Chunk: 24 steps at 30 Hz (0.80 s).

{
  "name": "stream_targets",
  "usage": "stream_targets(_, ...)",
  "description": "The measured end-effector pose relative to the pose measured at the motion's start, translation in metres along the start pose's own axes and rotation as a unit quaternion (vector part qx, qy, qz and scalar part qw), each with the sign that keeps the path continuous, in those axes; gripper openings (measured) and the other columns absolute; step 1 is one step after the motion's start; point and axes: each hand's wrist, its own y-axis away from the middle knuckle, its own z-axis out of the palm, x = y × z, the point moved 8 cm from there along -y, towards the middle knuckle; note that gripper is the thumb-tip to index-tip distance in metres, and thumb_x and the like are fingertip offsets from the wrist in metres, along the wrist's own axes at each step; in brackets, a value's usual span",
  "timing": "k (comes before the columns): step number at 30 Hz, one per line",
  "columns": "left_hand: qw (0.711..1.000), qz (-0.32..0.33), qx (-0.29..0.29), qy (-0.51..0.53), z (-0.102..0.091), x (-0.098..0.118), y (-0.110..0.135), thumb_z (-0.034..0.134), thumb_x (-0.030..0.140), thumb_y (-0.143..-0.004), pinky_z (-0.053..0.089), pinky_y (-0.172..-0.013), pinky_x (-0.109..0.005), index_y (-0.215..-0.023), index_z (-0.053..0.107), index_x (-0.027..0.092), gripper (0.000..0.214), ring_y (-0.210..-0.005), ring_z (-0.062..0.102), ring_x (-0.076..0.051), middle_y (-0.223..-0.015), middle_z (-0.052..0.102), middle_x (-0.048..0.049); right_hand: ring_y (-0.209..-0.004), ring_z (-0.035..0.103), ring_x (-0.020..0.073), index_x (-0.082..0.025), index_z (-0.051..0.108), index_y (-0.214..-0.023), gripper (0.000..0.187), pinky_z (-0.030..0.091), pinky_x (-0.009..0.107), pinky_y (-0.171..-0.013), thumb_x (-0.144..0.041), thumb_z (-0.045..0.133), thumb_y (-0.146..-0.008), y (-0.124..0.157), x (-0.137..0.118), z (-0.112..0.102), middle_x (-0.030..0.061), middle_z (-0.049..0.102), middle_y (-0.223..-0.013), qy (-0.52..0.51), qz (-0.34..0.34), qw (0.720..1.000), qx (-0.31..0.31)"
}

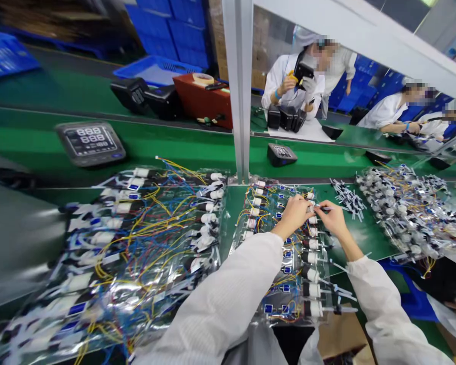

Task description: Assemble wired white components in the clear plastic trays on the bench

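Note:
Both my hands work close together over a clear plastic sheet of wired units [277,253], which holds white cylindrical fittings and thin yellow, blue and red wires. My left hand [292,215] pinches a white fitting [310,208] at the sheet's upper right. My right hand [332,219] holds a thin grey plastic piece [324,208] against that fitting. A loose heap of similar grey pieces [347,198] lies just right of my right hand. My white sleeves hide the sheet's lower middle.
A larger wired sheet [125,253] lies left and a piled one [406,208] right on the green conveyor belt [197,157]. An aluminium post [239,86] rises ahead. Black display units stand on the belt. Co-workers in white work across the line, among blue crates.

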Motion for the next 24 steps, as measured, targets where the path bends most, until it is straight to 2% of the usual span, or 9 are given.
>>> stream_targets(4, 1.0, 0.001, -0.002, 0.0, 0.003, -0.002, -0.001, 0.076, 0.044, -0.095, 0.045, -0.102, -0.042, -0.117, 0.079, 0.023, 0.03, -0.117, 0.058, -0.029, -0.108, 0.07, -0.0097, -0.077, 0.066, 0.0253, -0.024, 0.073, -0.082, 0.018, 0.051, 0.038, -0.077, -0.041, 0.073, -0.087, -0.002, -0.001, 0.004, 0.0065, 0.076, -0.082, -0.002, -0.004, 1.0, -0.003)
stream_targets(12, 0.999, 0.018, -0.014, -0.027, 0.004, 0.001, -0.001, 0.073, 0.046, -0.097, 0.042, -0.102, -0.041, -0.115, 0.079, 0.023, 0.03, -0.121, 0.055, -0.029, -0.112, 0.074, -0.0103, -0.083, 0.069, 0.0254, -0.025, 0.077, -0.08, 0.011, 0.054, 0.041, -0.088, -0.036, 0.076, -0.082, 0.0, 0.005, 0.004, 0.0048, 0.079, -0.085, -0.046, 0.003, 0.998, -0.032)
stream_targets(15, 0.998, 0.023, -0.017, -0.047, 0.001, 0.004, 0.002, 0.069, 0.051, -0.099, 0.043, -0.099, -0.039, -0.113, 0.081, 0.024, 0.032, -0.116, 0.057, -0.028, -0.107, 0.076, -0.0099, -0.089, 0.071, 0.0256, -0.024, 0.079, -0.084, 0.013, 0.055, 0.042, -0.093, -0.036, 0.077, -0.081, 0.012, 0.008, 0.001, 0.0056, 0.08, -0.091, -0.078, 0.012, 0.997, -0.023)
stream_targets(17, 0.998, 0.019, -0.014, -0.065, 0.0, 0.006, 0.006, 0.065, 0.052, -0.102, 0.044, -0.098, -0.039, -0.112, 0.081, 0.023, 0.035, -0.114, 0.057, -0.028, -0.104, 0.077, -0.0102, -0.094, 0.073, 0.0255, -0.024, 0.079, -0.094, 0.023, 0.057, 0.042, -0.095, -0.04, 0.08, -0.079, 0.021, 0.012, -0.002, 0.0061, 0.081, -0.097, -0.111, 0.02, 0.993, -0.025)
stream_targets(19, 0.996, 0.012, -0.011, -0.086, -0.002, 0.009, 0.009, 0.063, 0.05, -0.103, 0.045, -0.098, -0.04, -0.11, 0.081, 0.021, 0.035, -0.113, 0.057, -0.029, -0.103, 0.077, -0.0116, -0.1, 0.075, 0.0253, -0.023, 0.077, -0.107, 0.036, 0.059, 0.04, -0.093, -0.047, 0.081, -0.08, 0.028, 0.019, -0.011, 0.0073, 0.082, -0.105, -0.144, 0.034, 0.989, -0.021)
stream_targets(21, 0.994, 0.007, -0.008, -0.11, -0.003, 0.013, 0.01, 0.064, 0.05, -0.102, 0.045, -0.097, -0.044, -0.109, 0.08, 0.018, 0.036, -0.113, 0.056, -0.032, -0.106, 0.076, -0.0146, -0.102, 0.076, 0.0251, -0.022, 0.073, -0.113, 0.043, 0.061, 0.037, -0.087, -0.055, 0.075, -0.085, 0.033, 0.033, -0.03, 0.0099, 0.081, -0.11, -0.163, 0.055, 0.985, 0.006)
stream_targets(24, 0.99, 0.018, 0.001, -0.138, -0.006, 0.021, 0.005, 0.057, 0.045, -0.105, 0.043, -0.099, -0.049, -0.112, 0.077, 0.018, 0.035, -0.121, 0.053, -0.036, -0.123, 0.071, -0.0183, -0.088, 0.076, 0.0235, -0.02, 0.071, -0.103, 0.047, 0.059, 0.033, -0.071, -0.065, 0.064, -0.091, 0.036, 0.058, -0.069, 0.0131, 0.081, -0.101, -0.155, 0.089, 0.982, 0.064)
